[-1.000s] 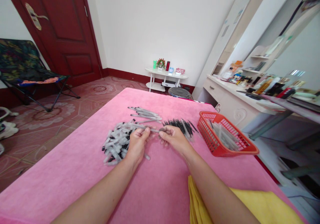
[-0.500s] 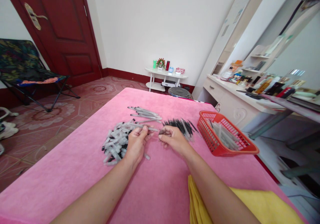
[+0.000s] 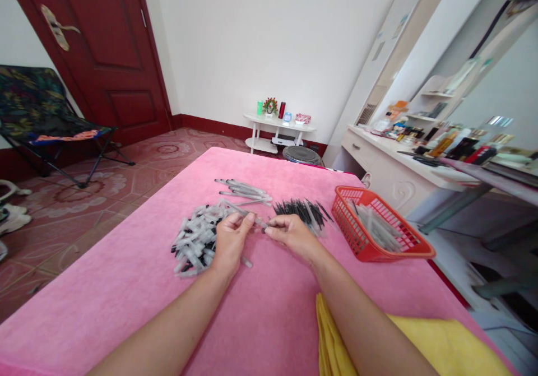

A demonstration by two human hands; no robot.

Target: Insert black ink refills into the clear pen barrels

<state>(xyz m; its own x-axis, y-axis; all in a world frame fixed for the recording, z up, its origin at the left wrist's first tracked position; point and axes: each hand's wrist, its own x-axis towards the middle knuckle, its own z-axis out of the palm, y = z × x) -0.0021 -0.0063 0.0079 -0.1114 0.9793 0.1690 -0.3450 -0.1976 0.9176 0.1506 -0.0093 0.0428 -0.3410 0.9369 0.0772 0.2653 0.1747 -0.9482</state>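
My left hand (image 3: 231,236) is closed around a translucent grey pen barrel (image 3: 259,222), which slants down to the right. At the barrel's right end, the fingers of my right hand (image 3: 294,235) pinch a small dark piece, too small to make out. Beside my left hand lies a heap of clear and black pen caps (image 3: 194,241), partly covered by that hand. Beyond it rests a small bunch of pens (image 3: 244,189) with dark ends. Thin black pen refills (image 3: 299,210) are spread just past my right hand.
A red plastic basket (image 3: 348,227) with clear tubes inside stands at the right on the pink-covered table (image 3: 252,325). Folded yellow cloth (image 3: 441,337) lies under my right forearm. A dressing table (image 3: 390,168) is off to the right, a folding chair (image 3: 54,112) at the left.
My right hand has moved slightly left, so its fingers now meet the end of the pen barrel. The barrel has tilted, its right end lower. The piles are unchanged.
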